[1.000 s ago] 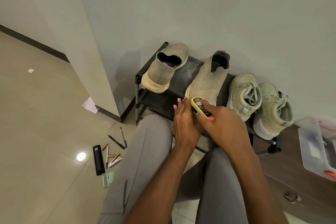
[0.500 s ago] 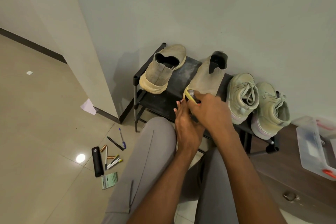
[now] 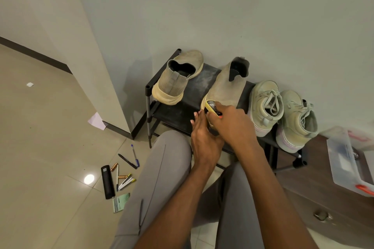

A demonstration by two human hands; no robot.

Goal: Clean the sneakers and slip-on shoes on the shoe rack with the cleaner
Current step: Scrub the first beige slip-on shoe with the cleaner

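A black shoe rack (image 3: 182,115) stands against the wall with two beige slip-on shoes and two pale green sneakers on top. My right hand (image 3: 232,125) grips a yellow cleaner bottle (image 3: 211,107) and holds it against the toe of the right slip-on (image 3: 224,89). My left hand (image 3: 202,139) rests at the front of that same toe, fingers fairly straight, partly hidden under the right hand. The left slip-on (image 3: 178,79) lies heel toward me. The sneakers (image 3: 265,105) (image 3: 297,121) stand side by side at the rack's right end.
Pens, markers, a black case (image 3: 107,182) and a small green booklet (image 3: 120,202) lie on the tiled floor at my left knee. A brown drawer unit (image 3: 323,198) with a clear plastic box (image 3: 348,163) on it sits at right. A wall corner juts out left of the rack.
My right hand pushed the cleaner forward over the slip-on's toe, then drew it slightly back, so the bottle's label shows again. The left hand stayed at the toe.
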